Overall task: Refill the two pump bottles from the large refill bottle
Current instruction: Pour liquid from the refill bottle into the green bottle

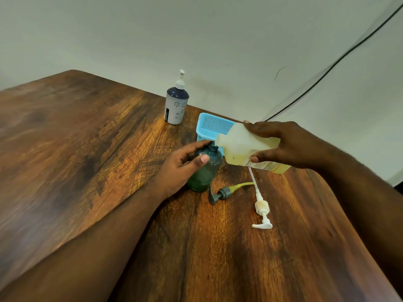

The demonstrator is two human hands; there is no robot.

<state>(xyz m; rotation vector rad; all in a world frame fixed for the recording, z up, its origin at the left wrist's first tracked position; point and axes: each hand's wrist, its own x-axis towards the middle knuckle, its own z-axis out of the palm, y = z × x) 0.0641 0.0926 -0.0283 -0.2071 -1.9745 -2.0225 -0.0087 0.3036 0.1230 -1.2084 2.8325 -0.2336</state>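
- The left forearm reaches in from the lower left across the wooden table [87,149], wrist slightly bent.
- The left hand [181,164] curls around the teal bottle [205,171], thumb across its front and fingers behind its shoulder, holding it upright on the table with its neck open.
- Behind, near the wall, stands the white pump bottle [176,105], its pump still fitted.
- A blue basket [212,125] sits just behind the teal bottle.
- A grey pump head [220,194] with a yellowish tube lies on the table in front of the teal bottle; a white pump head [261,211] lies to its right.
- The right hand [283,144] grips the large refill bottle [242,147], thumb below and fingers over the top, tilting it so its mouth meets the teal bottle's neck.
- The right forearm enters from the lower right.
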